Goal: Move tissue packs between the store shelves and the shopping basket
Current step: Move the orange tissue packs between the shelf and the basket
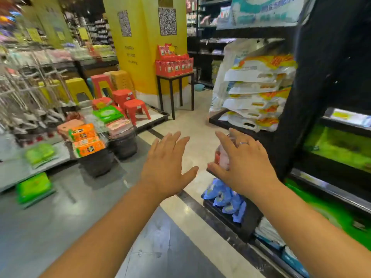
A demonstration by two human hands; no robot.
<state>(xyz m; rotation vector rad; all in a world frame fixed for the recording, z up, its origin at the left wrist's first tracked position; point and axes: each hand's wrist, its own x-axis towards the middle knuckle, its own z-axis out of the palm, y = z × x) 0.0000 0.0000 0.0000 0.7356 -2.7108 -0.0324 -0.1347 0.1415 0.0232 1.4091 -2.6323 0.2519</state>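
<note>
A shop aisle runs up the middle of the frame, its tiled floor (60,227) grey at the left and beige at the right, with a dark strip between. At upper centre stands a yellow square pillar (144,57), and just right of it a small black desk (174,77) carries red boxed packs (174,65). Red and yellow plastic stools (136,109) are stacked left of the desk. At middle left, two dark round shopping baskets (123,145) stand on the floor. The nearer one is piled with orange plastic-wrapped tissue packs (86,139), the farther one with pink and green packs. A tall black shelf unit (313,77) fills the right side, with a stack of white-and-orange packs (259,93) beside it and blue soft packs (226,197) in a black tray (249,223) lower down. Both bare arms reach forward, palms down. The left hand (166,165) hovers over the floor, its fingers (172,139) spread and holding nothing. The right hand (243,161), wearing a ring, is likewise spread and empty, partly hiding a blurred pinkish pack (221,159) behind it.
</note>
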